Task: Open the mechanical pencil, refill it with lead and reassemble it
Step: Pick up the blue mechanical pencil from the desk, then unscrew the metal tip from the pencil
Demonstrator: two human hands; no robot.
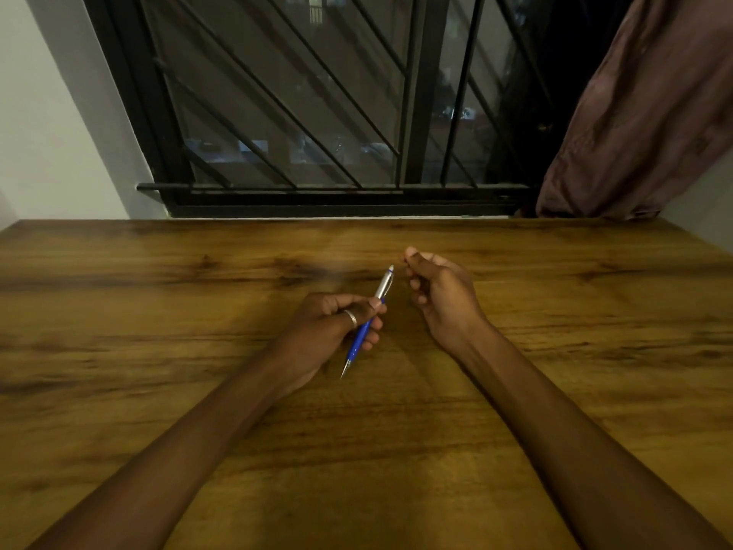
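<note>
The mechanical pencil (367, 321) was held above the wooden counter (158, 351), tilted, its metal tip pointed down and toward the person and its silver upper barrel angled up and away to the right; the blue grip section lay within the left hand (333, 327), and the far end showed a small blue and white end piece. The left hand's fingers (371, 335) were curled closed round the blue section, with the thumb pressed on the barrel where blue met silver; a silver ring (351, 318) was worn on one finger of that hand.

The right hand (440, 295) was held just beside the pencil's upper end, apart from it and not touching; its thumb and forefinger were pinched together at the tips, and the remaining fingers (416, 289) were curled loosely inward; whether anything thin was gripped in that pinch could not be told, since the spot was small and blurred.

Both bare forearms were stretched forward over the counter; the counter's far edge was set against a wall below a dark window with a black barred grille (301, 113); a brownish curtain (642, 113) was hung at the right of the window.
</note>
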